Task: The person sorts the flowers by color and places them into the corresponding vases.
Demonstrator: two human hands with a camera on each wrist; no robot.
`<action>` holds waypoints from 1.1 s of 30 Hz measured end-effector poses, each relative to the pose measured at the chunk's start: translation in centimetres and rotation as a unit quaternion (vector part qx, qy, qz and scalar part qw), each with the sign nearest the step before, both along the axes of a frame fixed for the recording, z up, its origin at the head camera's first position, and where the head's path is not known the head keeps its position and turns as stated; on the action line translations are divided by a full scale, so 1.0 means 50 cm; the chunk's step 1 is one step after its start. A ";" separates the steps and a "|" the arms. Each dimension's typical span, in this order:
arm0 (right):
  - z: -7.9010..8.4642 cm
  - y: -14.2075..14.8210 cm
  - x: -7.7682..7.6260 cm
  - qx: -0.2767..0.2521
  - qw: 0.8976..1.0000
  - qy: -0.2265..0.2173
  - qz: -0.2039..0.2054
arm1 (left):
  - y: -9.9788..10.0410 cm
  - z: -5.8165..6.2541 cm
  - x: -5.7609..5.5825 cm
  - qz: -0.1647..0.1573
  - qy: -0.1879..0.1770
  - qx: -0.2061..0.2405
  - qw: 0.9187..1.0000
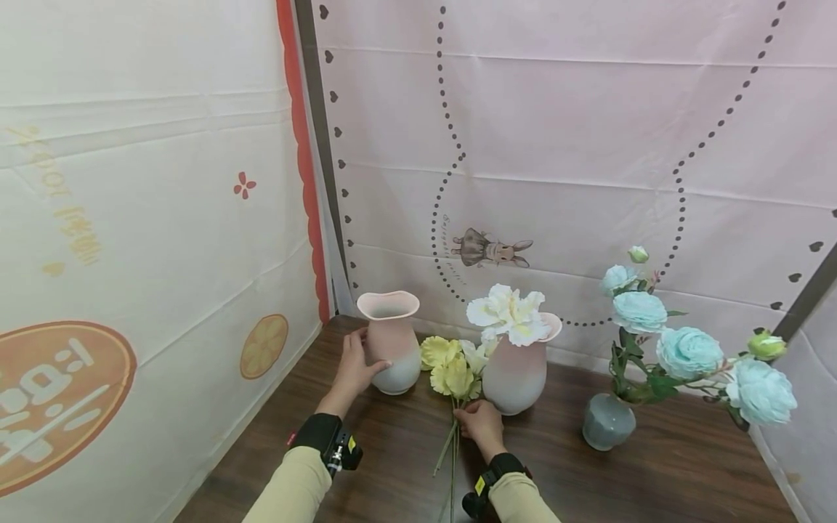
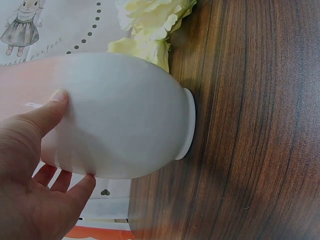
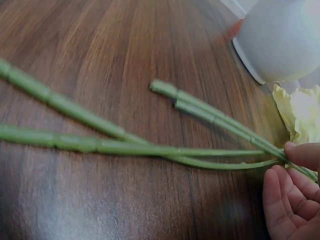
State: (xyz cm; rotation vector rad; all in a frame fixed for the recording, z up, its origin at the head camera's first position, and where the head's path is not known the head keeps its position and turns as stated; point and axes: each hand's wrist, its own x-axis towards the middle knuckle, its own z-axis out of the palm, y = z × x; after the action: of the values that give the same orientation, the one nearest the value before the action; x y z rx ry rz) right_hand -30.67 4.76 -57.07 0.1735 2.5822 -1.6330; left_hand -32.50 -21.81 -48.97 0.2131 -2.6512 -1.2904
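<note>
A pink-and-white vase with a wavy rim stands upright on the table at the left. My left hand grips its side, thumb on the near face and fingers round the far edge, as the left wrist view shows on the vase's body. Thumb and fingers of my right hand pinch the green stems of several artificial flowers. Their yellow blooms lie between the two vases. The second pink-and-white vase stands behind my right hand, with a white flower at its mouth.
A small grey-blue vase with light-blue artificial flowers stands on the right, its blooms leaning rightward. Printed cloth walls rise behind and at both sides of the dark wooden table.
</note>
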 end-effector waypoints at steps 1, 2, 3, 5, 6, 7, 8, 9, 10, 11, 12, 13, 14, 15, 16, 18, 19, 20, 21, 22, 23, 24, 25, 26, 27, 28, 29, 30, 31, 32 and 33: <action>-0.002 0.000 -0.001 -0.007 1.000 -0.002 0.000 | 0.001 0.000 0.000 0.000 0.000 0.001 1.000; -0.003 0.000 -0.001 -0.016 1.000 -0.005 0.000 | 0.001 -0.001 0.000 0.000 0.001 0.001 1.000; -0.005 0.000 -0.002 -0.025 1.000 -0.007 -0.001 | 0.002 -0.001 0.000 0.000 0.002 0.000 1.000; -0.005 0.000 -0.003 -0.036 0.999 -0.010 -0.003 | 0.004 0.001 0.001 0.000 0.002 -0.001 1.000; -0.005 0.000 -0.003 -0.040 0.999 -0.012 -0.004 | 0.005 0.002 0.001 0.000 0.003 -0.001 1.000; -0.004 0.001 -0.002 -0.044 0.999 -0.012 -0.005 | 0.005 0.002 0.001 -0.001 0.003 -0.002 1.000; -0.004 0.001 -0.002 -0.047 0.999 -0.013 -0.006 | 0.005 0.003 0.002 0.000 0.002 -0.002 1.000; -0.002 0.001 -0.002 -0.050 0.999 -0.014 -0.007 | 0.006 0.005 0.002 -0.001 0.002 -0.002 1.000; -0.001 0.002 -0.002 -0.052 0.998 -0.015 -0.007 | 0.006 0.006 0.002 -0.001 0.002 -0.002 1.000; 0.000 0.002 -0.001 -0.053 0.998 -0.016 -0.007 | 0.006 0.006 0.003 -0.001 0.002 -0.001 1.000; 0.001 0.003 -0.001 -0.053 0.998 -0.016 -0.006 | 0.006 0.006 0.003 -0.001 0.002 -0.002 1.000; 0.002 0.004 0.000 -0.053 0.998 -0.017 -0.006 | 0.006 0.007 0.003 -0.001 0.003 -0.002 1.000; 0.003 0.004 0.001 -0.053 0.998 -0.018 -0.005 | 0.005 0.006 0.002 -0.002 0.004 -0.003 1.000; 0.005 0.005 0.002 -0.052 0.998 -0.019 -0.005 | 0.005 0.005 0.002 -0.001 0.004 -0.003 1.000; 0.006 0.005 0.003 -0.051 0.999 -0.020 -0.004 | 0.005 0.004 0.001 0.000 0.004 -0.003 1.000; 0.010 0.006 0.005 -0.049 0.999 -0.022 -0.004 | 0.004 0.002 0.000 0.001 0.003 -0.003 1.000; 0.011 0.007 0.006 -0.049 0.999 -0.023 -0.004 | 0.004 0.001 0.000 0.002 0.003 -0.002 1.000; 0.012 0.007 0.007 -0.049 0.999 -0.024 -0.004 | 0.003 0.001 -0.001 0.002 0.002 -0.003 1.000; 0.014 0.008 0.008 -0.048 0.999 -0.024 -0.004 | 0.003 0.000 -0.001 0.002 0.001 -0.002 1.000; 0.015 0.008 0.008 -0.047 0.999 -0.023 -0.003 | 0.003 0.000 -0.001 0.002 0.000 -0.001 1.000; 0.016 0.009 0.009 -0.047 0.999 -0.023 -0.002 | 0.003 0.000 -0.001 0.002 -0.001 -0.001 1.000; 0.017 0.010 0.010 -0.047 0.999 -0.022 -0.001 | 0.002 0.000 -0.001 0.001 -0.001 -0.001 1.000; 0.018 0.011 0.011 -0.048 0.999 -0.021 0.000 | 0.002 0.000 -0.001 0.000 -0.002 -0.002 1.000; 0.018 0.012 0.012 -0.048 0.999 -0.019 0.002 | 0.002 0.000 -0.001 -0.001 -0.002 -0.003 1.000; 0.019 0.012 0.012 -0.049 0.999 -0.018 0.002 | 0.002 0.000 0.000 -0.002 -0.002 -0.002 1.000; 0.019 0.013 0.013 -0.050 0.999 -0.016 0.003 | 0.002 0.000 0.000 -0.003 -0.002 -0.002 1.000; 0.019 0.014 0.014 -0.052 0.999 -0.015 0.004 | 0.002 0.001 0.000 -0.004 -0.002 -0.001 1.000; 0.019 0.014 0.014 -0.055 0.998 -0.013 0.004 | 0.001 0.001 0.000 -0.005 -0.002 0.000 1.000; 0.019 0.015 0.014 -0.057 0.998 -0.012 0.005 | 0.002 0.001 0.001 -0.005 -0.003 0.001 1.000; 0.019 0.015 0.014 -0.059 0.998 -0.010 0.006 | 0.002 0.002 0.001 -0.006 -0.003 0.003 1.000; 0.019 0.015 0.014 -0.062 0.998 -0.009 0.006 | 0.002 0.003 0.001 -0.006 -0.003 0.005 1.000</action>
State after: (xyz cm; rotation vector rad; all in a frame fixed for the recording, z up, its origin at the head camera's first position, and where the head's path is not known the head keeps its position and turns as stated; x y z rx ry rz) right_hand -29.95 5.51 -56.13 0.1619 2.4556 -1.7711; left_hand -32.44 -21.72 -48.85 0.2035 -2.6558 -1.3088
